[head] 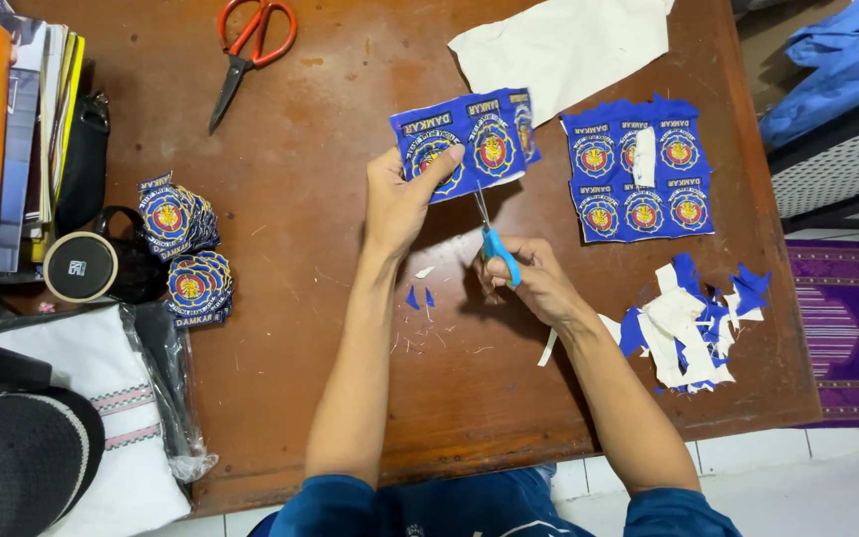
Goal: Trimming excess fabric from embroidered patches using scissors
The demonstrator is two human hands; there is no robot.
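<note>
At the far left edge I see a stack of books and magazines (7, 129), with a round black-rimmed cup (82, 267) just in front of it. Right of the cup lie two piles of cut round blue patches (186, 254) on the brown wooden table (330, 378). Far on the table, orange-handled scissors (249, 50) lie untouched.

My left hand (400, 204) pinches a strip of blue embroidered patches (469, 139), thumb on top, holding it raised just above the table near the middle. Just right and nearer, my right hand (539, 283) is closed around the blue handles of small scissors (492, 234), whose blades point up to the strip's near edge. The two hands are apart, close together. Tiny blue scraps (420, 296) lie between my forearms.

Further right, a white backing sheet (569, 45) lies far, an uncut sheet of blue patches (638, 169) sits beside the strip, and a heap of blue and white offcuts (693, 323) lies near the right edge.
</note>
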